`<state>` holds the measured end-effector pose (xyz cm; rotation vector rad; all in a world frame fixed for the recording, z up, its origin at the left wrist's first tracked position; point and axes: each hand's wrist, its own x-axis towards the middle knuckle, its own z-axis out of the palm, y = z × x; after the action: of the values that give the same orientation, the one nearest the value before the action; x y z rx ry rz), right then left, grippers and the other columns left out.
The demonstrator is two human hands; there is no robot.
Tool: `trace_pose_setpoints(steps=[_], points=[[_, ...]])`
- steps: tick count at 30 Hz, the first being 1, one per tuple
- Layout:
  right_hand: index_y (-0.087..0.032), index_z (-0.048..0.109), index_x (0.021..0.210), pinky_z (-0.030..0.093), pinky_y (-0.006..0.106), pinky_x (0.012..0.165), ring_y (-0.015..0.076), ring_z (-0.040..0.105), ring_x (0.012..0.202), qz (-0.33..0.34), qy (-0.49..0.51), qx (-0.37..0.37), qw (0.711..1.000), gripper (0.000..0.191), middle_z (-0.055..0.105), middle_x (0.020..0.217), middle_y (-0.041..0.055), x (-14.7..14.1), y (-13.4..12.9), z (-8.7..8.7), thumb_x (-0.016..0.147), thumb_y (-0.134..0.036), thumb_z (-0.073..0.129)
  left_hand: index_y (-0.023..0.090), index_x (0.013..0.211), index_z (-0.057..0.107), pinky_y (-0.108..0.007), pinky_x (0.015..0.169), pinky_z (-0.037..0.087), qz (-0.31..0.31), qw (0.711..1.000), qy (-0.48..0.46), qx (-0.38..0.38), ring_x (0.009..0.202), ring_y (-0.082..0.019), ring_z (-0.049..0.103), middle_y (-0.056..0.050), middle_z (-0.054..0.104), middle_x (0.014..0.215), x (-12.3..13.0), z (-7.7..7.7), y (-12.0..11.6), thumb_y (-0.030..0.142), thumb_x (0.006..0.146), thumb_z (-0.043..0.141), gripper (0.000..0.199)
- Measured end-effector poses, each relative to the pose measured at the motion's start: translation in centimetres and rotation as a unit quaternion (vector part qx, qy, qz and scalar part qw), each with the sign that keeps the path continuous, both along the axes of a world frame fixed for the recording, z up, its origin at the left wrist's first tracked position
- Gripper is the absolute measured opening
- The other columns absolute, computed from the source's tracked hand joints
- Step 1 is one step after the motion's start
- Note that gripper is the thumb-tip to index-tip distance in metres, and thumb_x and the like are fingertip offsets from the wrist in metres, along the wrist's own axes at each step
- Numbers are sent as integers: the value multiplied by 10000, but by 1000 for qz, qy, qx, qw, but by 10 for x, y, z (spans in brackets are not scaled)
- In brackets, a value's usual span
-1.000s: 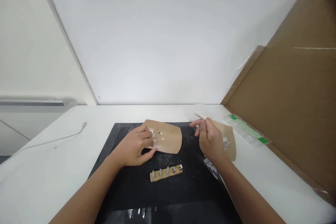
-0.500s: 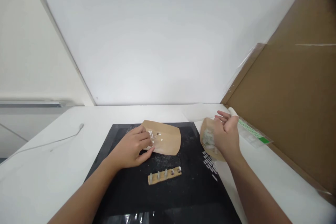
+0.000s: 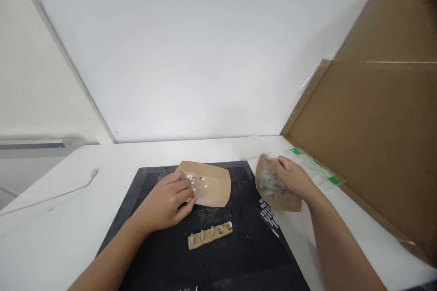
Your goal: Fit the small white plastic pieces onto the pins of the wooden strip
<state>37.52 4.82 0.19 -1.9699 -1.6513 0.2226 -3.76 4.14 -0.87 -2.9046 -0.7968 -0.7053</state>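
Resting at the left end of the left tray (image 3: 218, 186), my left hand (image 3: 169, 200) shows in the head view with its fingers loosely curled over the rim and the thumb a little apart, its tip by the tray's near edge; the fingertips are hidden enough that I cannot tell whether they pinch anything. White bits (image 3: 191, 181) lie scattered in that tray, close to my fingers. It sits near the far edge of the black mat (image 3: 246, 259), about midway along it. My right hand (image 3: 292, 177) reaches over the right tray (image 3: 288, 203), fingers bent down among the clear pieces (image 3: 269, 183) in it; their tips are hidden, so I cannot tell how far open they are or what they hold. The right tray is near the mat's far right corner, at its right edge. Just nearer, white tabs (image 3: 268, 213) lie in rows along that edge. Nearer than the left tray, a strip (image 3: 207, 238) lies slanted on the mat, bearing three grey pegs (image 3: 202, 236) and two shiny balls (image 3: 220, 230), the balls toward its right end. A green-marked sleeve (image 3: 316, 166) lies toward the tabletop's (image 3: 112, 159) far right corner, beside the cardboard (image 3: 375, 145).
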Motion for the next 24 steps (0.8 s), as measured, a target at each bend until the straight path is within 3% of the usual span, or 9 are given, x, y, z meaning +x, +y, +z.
trace_pose_setpoints(steps=[7, 14, 24], points=[[-220, 705, 987, 472, 364, 788, 296, 684, 961, 88, -45, -58, 993, 338, 759, 1048, 102, 7, -7, 0, 960, -540, 599, 195, 861, 640, -418, 844, 485, -1, 1000, -3, -3, 837, -224, 535, -49, 643, 839, 1, -3, 0, 187, 1014, 552, 176], [-223, 695, 830, 435, 333, 696, 275, 671, 818, 126, -78, -107, 983, 299, 764, 892, 69, 7, -8, -5, 818, -509, 780, 184, 848, 633, -410, 838, 472, -13, 1000, -23, 11, 828, -220, 524, -48, 632, 822, 1, -8, 3, 176, 1014, 557, 182], [-223, 689, 758, 400, 305, 652, 246, 665, 749, 133, -86, -108, 981, 150, 760, 794, 50, 7, -7, -1, 850, -341, 680, 172, 825, 609, -396, 797, 448, 24, 997, -62, 49, 837, -223, 495, -53, 609, 801, 1, -1, 0, 166, 1007, 574, 186]])
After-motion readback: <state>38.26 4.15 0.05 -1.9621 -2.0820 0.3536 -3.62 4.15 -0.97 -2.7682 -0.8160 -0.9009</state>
